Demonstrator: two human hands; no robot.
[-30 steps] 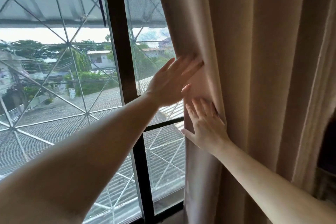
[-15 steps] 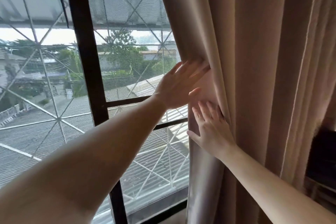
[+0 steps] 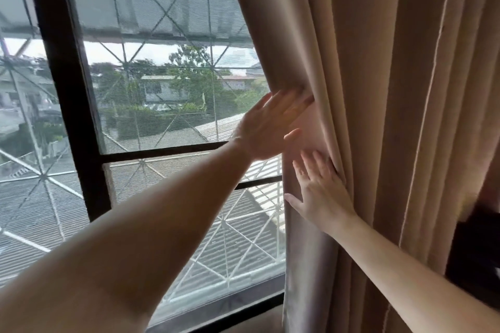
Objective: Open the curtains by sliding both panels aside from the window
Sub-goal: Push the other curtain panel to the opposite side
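Behind curtain [image 3: 378, 89] fold, hands' fingertips [image 3: 331, 167]

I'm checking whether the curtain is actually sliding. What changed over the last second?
The curtain edge has moved right, so more window shows and the dark window frame sits further left in view. Nothing was gripped or released. The left hand and right hand stayed flat against the fabric, left above right.

Your left hand [image 3: 266, 127] is motion-blurred, its fingertips lost in a fold of the curtain [image 3: 392, 89]. Your right hand [image 3: 320, 192] has fingertips tucked behind the same fold. The curtain's top and hem run out of frame. A dark object [image 3: 476, 251] at right is cut off, unidentifiable.
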